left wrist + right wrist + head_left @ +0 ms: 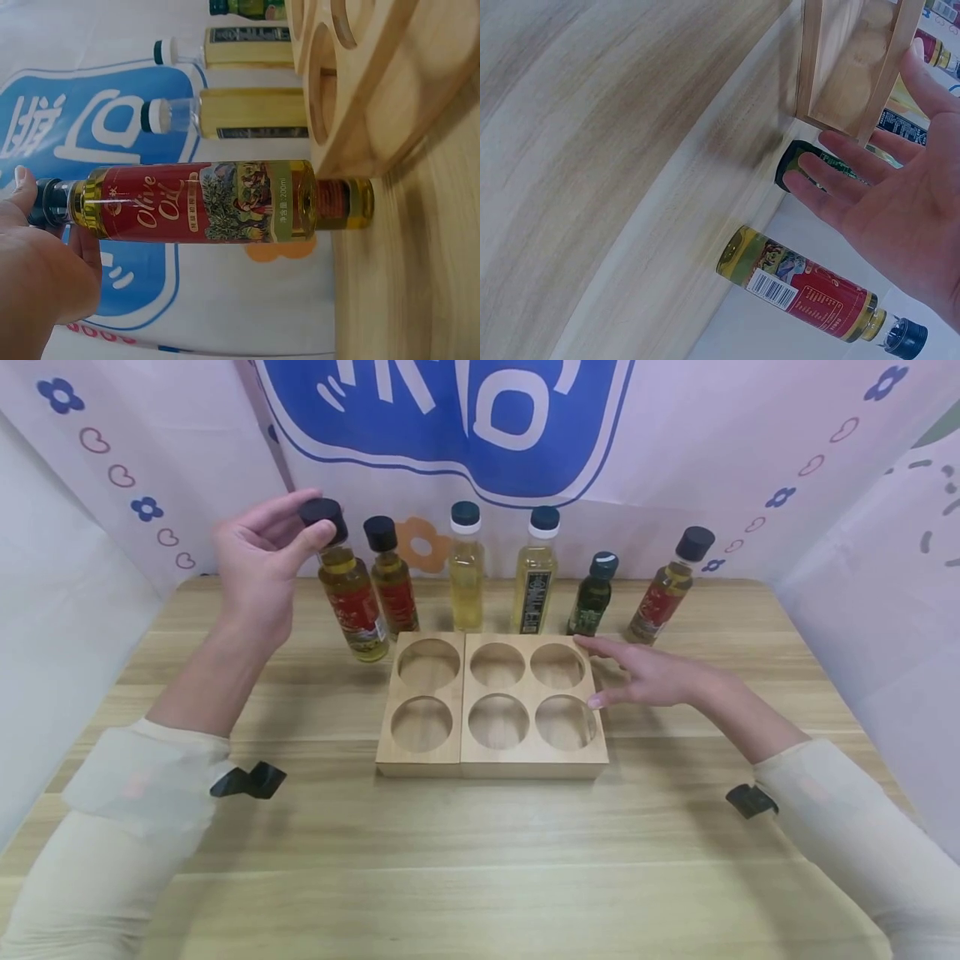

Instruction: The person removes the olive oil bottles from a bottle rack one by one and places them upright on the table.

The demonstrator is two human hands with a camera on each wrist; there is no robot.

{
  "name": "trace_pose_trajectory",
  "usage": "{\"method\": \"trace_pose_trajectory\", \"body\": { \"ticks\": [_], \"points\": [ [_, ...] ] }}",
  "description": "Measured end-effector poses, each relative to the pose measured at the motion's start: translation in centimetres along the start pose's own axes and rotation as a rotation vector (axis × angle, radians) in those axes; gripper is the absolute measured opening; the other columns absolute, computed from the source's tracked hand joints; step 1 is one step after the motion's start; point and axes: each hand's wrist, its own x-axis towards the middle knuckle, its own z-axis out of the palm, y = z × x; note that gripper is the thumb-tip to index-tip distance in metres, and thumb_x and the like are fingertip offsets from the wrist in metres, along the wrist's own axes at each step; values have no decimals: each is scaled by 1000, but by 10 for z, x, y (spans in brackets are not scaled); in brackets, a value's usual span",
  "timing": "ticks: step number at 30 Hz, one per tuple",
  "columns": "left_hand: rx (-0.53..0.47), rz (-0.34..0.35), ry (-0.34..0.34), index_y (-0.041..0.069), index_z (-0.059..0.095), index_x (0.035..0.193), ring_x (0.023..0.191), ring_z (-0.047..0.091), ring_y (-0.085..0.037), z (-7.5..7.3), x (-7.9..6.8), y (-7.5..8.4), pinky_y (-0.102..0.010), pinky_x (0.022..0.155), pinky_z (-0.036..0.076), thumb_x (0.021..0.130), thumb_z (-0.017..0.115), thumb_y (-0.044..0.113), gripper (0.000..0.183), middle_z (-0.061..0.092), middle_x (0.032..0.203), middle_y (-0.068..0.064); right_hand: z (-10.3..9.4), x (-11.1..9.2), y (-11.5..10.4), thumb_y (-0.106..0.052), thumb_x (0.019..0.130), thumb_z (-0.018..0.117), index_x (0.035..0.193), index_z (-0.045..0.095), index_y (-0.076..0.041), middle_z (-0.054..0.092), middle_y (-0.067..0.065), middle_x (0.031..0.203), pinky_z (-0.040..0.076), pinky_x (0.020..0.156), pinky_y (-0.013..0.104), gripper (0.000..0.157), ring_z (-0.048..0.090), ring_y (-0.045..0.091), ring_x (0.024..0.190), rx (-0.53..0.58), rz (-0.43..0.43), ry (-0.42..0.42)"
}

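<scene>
My left hand [258,556] pinches the black cap of an olive oil bottle [354,610] between thumb and fingers. In the left wrist view, this red-labelled bottle [202,202] appears raised off the table. Right of it stands a wooden bottle rack [461,693] with several round holes, made of two blocks side by side. My right hand [648,675] touches the rack's right side, the thumb at its edge and a finger at the back corner. Its fingers look mostly straight in the right wrist view, where the rack's side [847,67] shows an open hollow.
Behind the rack stand a second red-labelled bottle [395,585], two pale yellow oil bottles [467,581] with white-and-green tops, and a small dark green bottle [591,597]. Another red-labelled bottle [660,602] stands at the right. A printed cloth [690,460] hangs behind the table [465,877].
</scene>
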Motion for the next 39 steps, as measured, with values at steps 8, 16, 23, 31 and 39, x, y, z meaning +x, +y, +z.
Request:
{"method": "trace_pose_trajectory", "body": {
  "ticks": [8,16,23,31,39],
  "points": [
    [-8,-22,26,-3,78,109,94,77,-19,-11,8,-6,-27,91,59,74,89,-9,37,80,101,-11,-1,0,1,-30,94,78,162,21,3,28,32,163,28,118,67,95,30,51,149,-8,4,6],
    [36,-72,54,-1,78,110,96,76,-18,-20,13,-10,-25,92,59,74,90,-6,39,80,101,-8,-1,0,0,-34,94,78,163,20,1,27,31,164,27,119,66,96,28,51,150,-16,16,-3],
    [21,-102,89,0,78,109,97,76,-18,-27,18,-14,-24,92,58,73,90,-8,39,80,100,-7,-1,1,0,-32,94,78,163,20,3,27,32,164,27,119,66,96,28,51,150,-12,7,-2],
    [43,-143,109,1,78,110,99,75,-17,-35,26,-20,-22,94,57,72,91,-7,41,80,100,-6,-1,0,1,-31,93,79,162,21,3,26,32,163,27,119,66,97,27,51,150,-8,5,-1],
    [64,-217,163,4,78,113,104,73,-18,-42,34,-26,-20,94,56,73,91,-6,44,80,103,-4,0,0,2,-31,93,79,162,22,3,27,32,163,28,119,67,96,29,51,149,3,4,3]
  ]
}}
